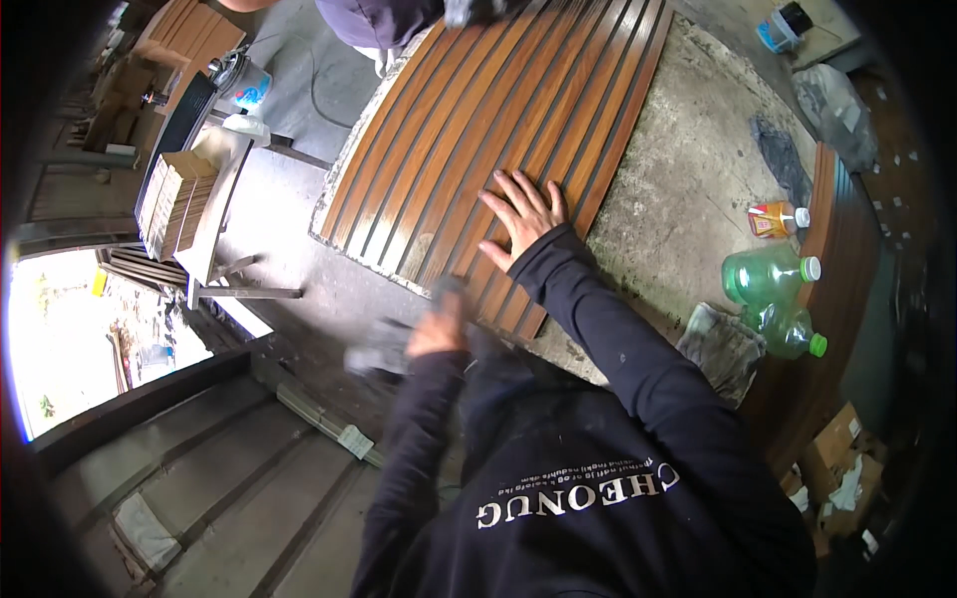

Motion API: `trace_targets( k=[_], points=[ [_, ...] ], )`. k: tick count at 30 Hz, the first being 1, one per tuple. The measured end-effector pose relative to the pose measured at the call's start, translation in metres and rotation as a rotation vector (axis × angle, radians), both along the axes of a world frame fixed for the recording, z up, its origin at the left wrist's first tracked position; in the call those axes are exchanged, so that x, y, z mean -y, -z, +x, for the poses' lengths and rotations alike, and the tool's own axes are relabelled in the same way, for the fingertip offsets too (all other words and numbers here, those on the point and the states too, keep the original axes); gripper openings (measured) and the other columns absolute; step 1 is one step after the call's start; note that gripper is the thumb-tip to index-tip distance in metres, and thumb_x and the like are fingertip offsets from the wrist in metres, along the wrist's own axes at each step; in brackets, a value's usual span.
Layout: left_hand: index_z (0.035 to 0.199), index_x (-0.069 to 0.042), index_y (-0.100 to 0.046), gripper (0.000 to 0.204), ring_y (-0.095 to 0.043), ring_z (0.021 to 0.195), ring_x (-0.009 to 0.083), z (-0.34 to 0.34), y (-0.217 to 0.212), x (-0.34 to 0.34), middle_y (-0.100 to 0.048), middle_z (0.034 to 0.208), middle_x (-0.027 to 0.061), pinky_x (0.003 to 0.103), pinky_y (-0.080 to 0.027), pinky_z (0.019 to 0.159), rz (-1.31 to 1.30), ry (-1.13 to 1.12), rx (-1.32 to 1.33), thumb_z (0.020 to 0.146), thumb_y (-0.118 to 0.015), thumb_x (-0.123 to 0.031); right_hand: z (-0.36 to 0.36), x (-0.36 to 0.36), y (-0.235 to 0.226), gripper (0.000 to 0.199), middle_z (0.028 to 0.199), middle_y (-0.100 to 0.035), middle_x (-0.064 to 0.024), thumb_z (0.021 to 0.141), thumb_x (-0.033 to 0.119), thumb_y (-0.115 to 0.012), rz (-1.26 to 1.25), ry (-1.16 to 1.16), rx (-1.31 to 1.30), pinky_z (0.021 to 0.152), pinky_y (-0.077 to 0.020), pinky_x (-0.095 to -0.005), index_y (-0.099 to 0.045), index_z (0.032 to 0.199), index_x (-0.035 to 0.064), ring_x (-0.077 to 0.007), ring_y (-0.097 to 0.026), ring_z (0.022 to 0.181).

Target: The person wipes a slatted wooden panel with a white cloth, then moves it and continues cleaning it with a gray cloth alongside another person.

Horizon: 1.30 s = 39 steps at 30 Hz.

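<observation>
A brown wood-grain slatted panel (478, 130) with dark grooves lies on a worn, stained tabletop (663, 189). My right hand (528, 214) rests flat on the panel near its right side, fingers spread. Down at the panel's near left corner, my left hand (439, 331) is closed around a grey rag (379, 351), and motion blurs both. Part of the cloth shows above the fingers, while the rest hangs off to the left.
Right of the panel are two green plastic bottles (766, 276), an orange-labelled bottle (778, 219) and a dirty folded cloth (722, 349). A person in purple (379, 22) stands at the far end. At left, a bench (224, 189) holds stacked brown pieces (177, 206).
</observation>
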<state>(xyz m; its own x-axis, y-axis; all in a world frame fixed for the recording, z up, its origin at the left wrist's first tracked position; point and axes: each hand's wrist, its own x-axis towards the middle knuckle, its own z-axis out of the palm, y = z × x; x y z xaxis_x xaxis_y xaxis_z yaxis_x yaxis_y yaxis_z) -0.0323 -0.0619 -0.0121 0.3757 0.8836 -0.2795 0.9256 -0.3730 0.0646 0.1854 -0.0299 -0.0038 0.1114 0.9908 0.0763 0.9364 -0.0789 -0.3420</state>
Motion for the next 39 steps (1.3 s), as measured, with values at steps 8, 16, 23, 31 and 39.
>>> trace_targets(
  k=[8,16,23,31,39],
  points=[
    [0.133,-0.025,-0.038,0.068,-0.058,0.081,0.0327,-0.028,-0.05,-0.042,-0.055,0.093,0.0153,0.043,-0.046,0.071,-0.08,-0.053,0.019,0.07,-0.065,-0.024,-0.001,0.001,-0.002,0.053,0.141,-0.031,-0.0059,0.078,0.037,-0.06,0.102,-0.016,-0.007,0.106,-0.0155,-0.0527,-0.047,0.126,0.0191,-0.0236,-0.023,0.133],
    [0.122,-0.021,-0.052,0.04,-0.059,0.082,0.0354,0.018,-0.085,-0.02,-0.056,0.093,0.0146,0.043,-0.047,0.07,-0.168,0.079,0.044,0.082,-0.055,-0.028,0.061,0.007,0.009,0.055,0.136,-0.038,-0.0091,0.073,0.039,-0.065,0.233,0.173,-0.013,0.106,-0.016,-0.0514,-0.05,0.122,0.0186,-0.0254,-0.03,0.128],
    [0.094,-0.015,-0.058,0.02,-0.06,0.08,0.0348,0.052,-0.019,-0.046,-0.06,0.092,0.0115,0.043,-0.048,0.068,0.0,-0.024,0.353,0.081,-0.056,-0.031,0.056,0.008,0.007,0.05,0.136,-0.039,-0.005,0.073,0.036,-0.064,0.19,0.214,-0.068,0.108,-0.0162,-0.0479,-0.052,0.118,0.0188,-0.0224,-0.031,0.128],
    [0.11,-0.02,-0.052,0.029,-0.061,0.078,0.0368,0.037,-0.024,-0.046,-0.063,0.089,0.0157,0.046,-0.048,0.07,-0.091,-0.097,0.374,0.082,-0.051,-0.027,0.063,0.005,0.012,0.047,0.133,-0.043,-0.0059,0.072,0.032,-0.065,0.272,0.201,-0.124,0.105,-0.02,-0.0521,-0.055,0.115,0.0167,-0.0249,-0.036,0.126],
    [0.103,-0.011,-0.045,0.028,-0.06,0.074,0.0388,0.093,-0.036,-0.071,-0.064,0.086,0.0192,0.048,-0.046,0.065,0.044,-0.038,0.41,0.082,-0.052,-0.028,0.054,0.004,0.004,0.045,0.132,-0.043,-0.0043,0.07,0.03,-0.066,0.29,0.211,-0.136,0.106,-0.0189,-0.0492,-0.055,0.112,0.0175,-0.0236,-0.036,0.125]
  ],
)
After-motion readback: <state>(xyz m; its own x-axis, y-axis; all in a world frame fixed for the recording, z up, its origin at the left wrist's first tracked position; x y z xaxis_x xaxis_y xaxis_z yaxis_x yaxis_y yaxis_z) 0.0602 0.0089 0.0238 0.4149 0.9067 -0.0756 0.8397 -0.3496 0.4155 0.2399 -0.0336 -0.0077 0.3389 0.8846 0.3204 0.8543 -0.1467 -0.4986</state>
